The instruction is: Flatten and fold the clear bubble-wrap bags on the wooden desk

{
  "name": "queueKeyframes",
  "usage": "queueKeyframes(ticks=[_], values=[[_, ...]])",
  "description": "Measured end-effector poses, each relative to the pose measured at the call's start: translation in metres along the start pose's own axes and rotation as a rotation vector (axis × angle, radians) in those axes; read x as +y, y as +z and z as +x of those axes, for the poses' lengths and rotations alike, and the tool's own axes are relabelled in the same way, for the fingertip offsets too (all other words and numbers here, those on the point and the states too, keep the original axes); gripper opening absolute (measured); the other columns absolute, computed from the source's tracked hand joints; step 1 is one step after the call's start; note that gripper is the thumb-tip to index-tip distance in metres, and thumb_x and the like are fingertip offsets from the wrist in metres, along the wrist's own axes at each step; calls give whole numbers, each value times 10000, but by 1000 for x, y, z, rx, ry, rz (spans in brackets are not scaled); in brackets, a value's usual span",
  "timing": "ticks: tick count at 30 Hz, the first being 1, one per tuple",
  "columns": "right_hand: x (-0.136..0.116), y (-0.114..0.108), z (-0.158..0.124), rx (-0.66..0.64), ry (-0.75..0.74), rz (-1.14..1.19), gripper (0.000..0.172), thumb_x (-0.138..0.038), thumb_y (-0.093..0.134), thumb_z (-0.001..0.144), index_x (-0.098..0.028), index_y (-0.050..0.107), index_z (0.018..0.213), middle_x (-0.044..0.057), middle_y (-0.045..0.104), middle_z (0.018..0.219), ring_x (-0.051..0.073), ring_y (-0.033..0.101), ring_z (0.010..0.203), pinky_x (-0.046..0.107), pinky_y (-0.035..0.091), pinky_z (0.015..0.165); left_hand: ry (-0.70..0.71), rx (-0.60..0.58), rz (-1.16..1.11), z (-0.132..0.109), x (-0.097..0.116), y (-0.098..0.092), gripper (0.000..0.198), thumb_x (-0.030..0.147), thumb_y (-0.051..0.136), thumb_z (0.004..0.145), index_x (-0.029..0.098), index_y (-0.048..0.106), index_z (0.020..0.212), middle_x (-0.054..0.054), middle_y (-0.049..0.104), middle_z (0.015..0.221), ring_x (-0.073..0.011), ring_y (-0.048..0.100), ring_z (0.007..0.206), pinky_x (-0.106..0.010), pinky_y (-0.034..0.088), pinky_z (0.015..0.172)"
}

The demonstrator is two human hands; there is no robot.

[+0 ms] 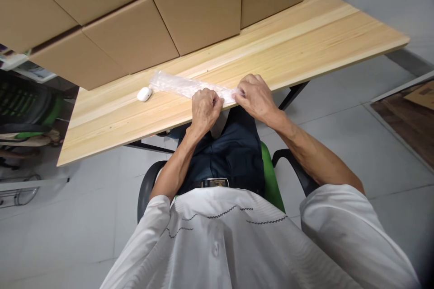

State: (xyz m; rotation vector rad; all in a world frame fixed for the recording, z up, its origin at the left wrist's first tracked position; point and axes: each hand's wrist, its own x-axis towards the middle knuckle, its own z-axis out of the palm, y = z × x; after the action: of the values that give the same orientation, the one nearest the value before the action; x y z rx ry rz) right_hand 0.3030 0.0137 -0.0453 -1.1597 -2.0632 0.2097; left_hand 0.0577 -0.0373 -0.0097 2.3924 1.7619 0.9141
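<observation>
A long strip of clear, crinkled plastic wrap [176,85] lies slantwise on the wooden table, its near right end at the front edge. My left hand [205,106] is closed on the strip towards its right part, thumb and fingers pinched together. At the right end, my right hand [255,97] grips the plastic between thumb and curled fingers. Whether anything is inside the strip cannot be made out. Beside the strip's far left end sits a small white rounded case [144,94], apart from both hands.
Stacked brown cardboard boxes [203,13] line the back of the wooden table [325,38]. I sit on a green chair with black armrests [294,169], close to the front edge. At the left stand another dark chair [23,104] and a metal rack [20,194].
</observation>
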Motion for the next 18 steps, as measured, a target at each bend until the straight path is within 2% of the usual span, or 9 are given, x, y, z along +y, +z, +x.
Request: queueKeyframes(ticks=[3, 6, 10, 14, 18], values=[[2, 1, -2, 31, 6, -16, 296, -541, 674, 1208, -268, 756, 1130, 159, 799, 1221, 431, 683, 1244, 661, 603, 1196, -3, 4, 4, -2, 1, 0, 71, 308, 765, 1137, 278, 700, 1130, -58, 785, 1063, -314, 713, 1057, -506, 556, 1071], [1, -4, -7, 80, -12, 1, 347, -517, 633, 1223, -240, 783, 1369, 172, 818, 1345, 434, 710, 1304, 687, 610, 1236, 10, 14, 0, -4, 2, 1, 208, 268, 727, 1128, 282, 720, 1335, -48, 794, 1082, -318, 717, 1071, -518, 552, 1102], [-12, -14, -16, 100, -169, 31, 505, -427, 598, 1246, -223, 719, 1693, 214, 781, 1677, 466, 704, 1545, 775, 555, 1364, 25, 7, 19, -5, 2, 2, 231, 278, 700, 1151, 289, 709, 1382, -52, 802, 1093, -326, 727, 1092, -529, 552, 1130], [-28, -16, -23, -15, -303, 28, 536, -316, 673, 1221, -245, 736, 1749, 204, 798, 1738, 466, 708, 1652, 840, 450, 1485, 27, 12, 7, -5, -1, 4, 191, 329, 704, 1174, 292, 695, 1361, -63, 815, 1128, -327, 738, 1128, -536, 571, 1174], [-29, -11, -25, -133, -352, -11, 556, -216, 739, 1187, -175, 755, 1741, 237, 800, 1746, 445, 734, 1666, 744, 547, 1465, 53, 33, -21, -8, -3, 6, 179, 328, 635, 1209, 296, 689, 1377, -41, 805, 1099, -308, 762, 1144, -605, 501, 1398]])
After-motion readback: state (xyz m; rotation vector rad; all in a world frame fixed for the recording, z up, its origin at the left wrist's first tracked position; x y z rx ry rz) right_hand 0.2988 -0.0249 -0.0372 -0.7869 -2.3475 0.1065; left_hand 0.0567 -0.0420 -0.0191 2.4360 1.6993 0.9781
